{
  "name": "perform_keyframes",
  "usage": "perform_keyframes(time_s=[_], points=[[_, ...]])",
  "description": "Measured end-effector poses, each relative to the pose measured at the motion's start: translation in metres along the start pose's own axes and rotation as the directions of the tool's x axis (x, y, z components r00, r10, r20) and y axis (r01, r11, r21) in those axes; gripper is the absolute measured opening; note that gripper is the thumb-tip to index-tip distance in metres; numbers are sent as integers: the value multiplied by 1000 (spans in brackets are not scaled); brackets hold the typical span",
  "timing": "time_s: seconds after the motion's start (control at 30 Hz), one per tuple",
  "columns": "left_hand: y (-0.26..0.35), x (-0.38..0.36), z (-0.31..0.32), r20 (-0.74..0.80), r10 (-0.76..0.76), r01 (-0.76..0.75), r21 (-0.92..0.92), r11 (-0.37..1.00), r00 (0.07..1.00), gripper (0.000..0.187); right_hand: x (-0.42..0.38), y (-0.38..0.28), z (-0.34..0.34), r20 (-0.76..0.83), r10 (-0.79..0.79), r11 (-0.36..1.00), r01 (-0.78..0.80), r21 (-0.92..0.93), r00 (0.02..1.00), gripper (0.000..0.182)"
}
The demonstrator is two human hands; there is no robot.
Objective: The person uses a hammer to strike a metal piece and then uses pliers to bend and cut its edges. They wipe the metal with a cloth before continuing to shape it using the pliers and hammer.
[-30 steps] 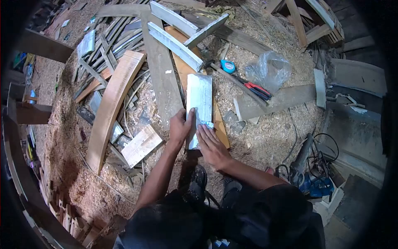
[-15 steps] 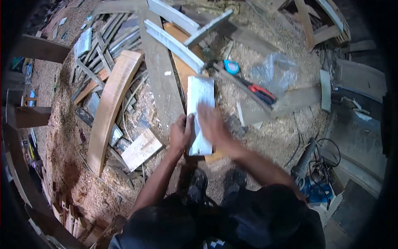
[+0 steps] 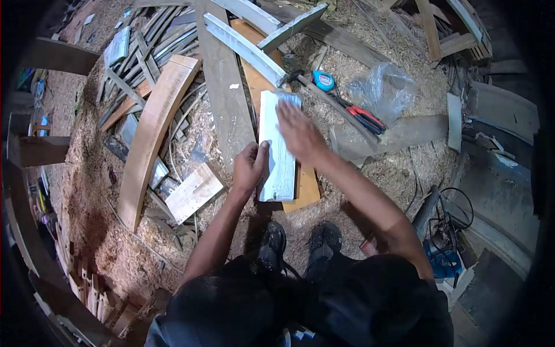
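Observation:
A white-painted board (image 3: 278, 156) lies lengthwise in front of me, over an orange-brown plank (image 3: 309, 188). My left hand (image 3: 250, 166) grips the board's left edge, its thumb on top and the fingers curled at the side. Flat on the upper right of the board rests my right hand (image 3: 298, 130), fingers stretched out; nothing shows beneath them. Just beyond the board's far end is a frame of white-painted strips (image 3: 245, 52).
A hammer (image 3: 335, 107), a teal tape measure (image 3: 324, 81), red-handled pliers (image 3: 367, 118) and a clear plastic bag (image 3: 384, 92) lie to the right. A curved board (image 3: 153, 141) is at left. A blue power tool (image 3: 442, 260) sits at lower right. Shavings cover the ground.
My right hand has slid up the board, away from me, and looks less blurred. The board and my left hand appear slightly higher in view, and the orange-brown plank shows more.

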State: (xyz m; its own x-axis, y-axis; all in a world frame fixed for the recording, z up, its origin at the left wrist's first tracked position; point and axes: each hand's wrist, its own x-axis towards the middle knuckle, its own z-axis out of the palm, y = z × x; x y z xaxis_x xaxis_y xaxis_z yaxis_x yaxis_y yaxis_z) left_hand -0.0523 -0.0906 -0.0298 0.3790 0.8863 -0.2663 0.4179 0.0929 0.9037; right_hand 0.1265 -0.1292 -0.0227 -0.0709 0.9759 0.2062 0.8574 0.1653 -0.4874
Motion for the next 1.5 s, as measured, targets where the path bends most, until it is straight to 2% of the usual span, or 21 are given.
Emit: perform_keyframes(time_s=[0.1, 0.17, 0.23, 0.27, 0.3, 0.4, 0.5, 0.57, 0.7, 0.77, 0.8, 0.9, 0.93, 1.0, 1.07, 1.13, 1.23, 1.27, 1.37, 1.43, 1.5], points=[[-5, 7, -2, 17, 6, -5, -39, 999, 1000, 43, -77, -68, -2, 184, -62, 994, 44, 102, 981, 47], [-13, 8, 0, 13, 19, -19, -11, 1000, 1000, 43, -132, -98, 5, 146, -190, 962, 154, 224, 971, 51], [3, 4, -5, 22, -21, 22, -42, 999, 1000, 43, -86, -66, 4, 162, 4, 988, -28, 150, 987, 50], [6, 4, -5, 32, -32, 34, -61, 998, 999, 43, -50, -36, 0, 127, -46, 992, 60, -113, 991, 49], [8, 3, -3, 43, -43, 47, -82, 996, 998, 42, -10, -5, 5, 27, -12, 993, 15, -117, 1000, 47], [-3, 8, -2, 57, -61, 63, -37, 997, 997, 41, 55, 46, -17, -16, 20, 991, -18, 132, 1000, 44], [0, 5, -4, 113, -47, 48, -3, 999, 992, 39, 34, 38, -36, -14, 234, 805, -185, 564, 972, 43], [9, -1, -7, 189, -8, 34, -138, 990, 982, 28, 9, 39, -38, -177, 437, 733, -235, 638, 882, 43], [74, -21, -19, 114, 98, -111, 111, 988, 989, 33, -30, 48, -53, -122, 713, 561, -456, 691, 691, 46], [113, -28, -17, 270, 163, -266, 409, 873, 949, 35, -36, 31, -65, -125, 746, 502, -429, 751, 654, 46], [100, -28, -10, 333, 344, -454, 356, 817, 878, 36, -37, 24, -69, -126, 761, 473, -412, 778, 636, 47], [76, -35, 10, 164, 385, -417, 444, 793, 908, 63, -47, 24, -60, -176, 747, 521, -401, 754, 641, 47], [63, -35, 14, 129, 369, -385, 466, 797, 920, 70, -47, 20, -58, -253, 668, 634, -357, 685, 700, 47], [43, -37, 13, 60, 329, -313, 508, 803, 942, 84, -52, 2, -71, -1, 720, 555, -575, 602, 694, 47], [55, -44, 15, 46, 389, -324, 647, 690, 920, 91, -49, -11, -64, -37, 639, 665, -528, 527, 768, 46], [51, -46, 16, 33, 438, -312, 750, 583, 898, 101, -51, -14, -32, -293, 370, 889, -245, 387, 881, 45], [36, -43, 7, 166, 157, -219, 486, 846, 974, 106, -60, -35, -7, -76, 179, 936, -146, 319, 981, 46], [11, -43, 10, 155, 266, -308, 529, 791, 951, 112, -65, -48, -2, -47, 34, 969, -21, 248, 998, 47], [2, -49, -3, 261, 158, -263, 443, 857, 952, 114, -59, -48, 7, 19, -64, 989, 61, 135, 998, 45], [27, -56, -3, 240, 87, -202, 509, 837, 967, 116, -16, 2, 6, 37, 52, 999, -52, 6, 998, 42], [46, -54, 2, 199, 7, -120, 561, 819, 980, 116, 32, 39, -19, -83, 154, 986, -148, 78, 985, 39]])
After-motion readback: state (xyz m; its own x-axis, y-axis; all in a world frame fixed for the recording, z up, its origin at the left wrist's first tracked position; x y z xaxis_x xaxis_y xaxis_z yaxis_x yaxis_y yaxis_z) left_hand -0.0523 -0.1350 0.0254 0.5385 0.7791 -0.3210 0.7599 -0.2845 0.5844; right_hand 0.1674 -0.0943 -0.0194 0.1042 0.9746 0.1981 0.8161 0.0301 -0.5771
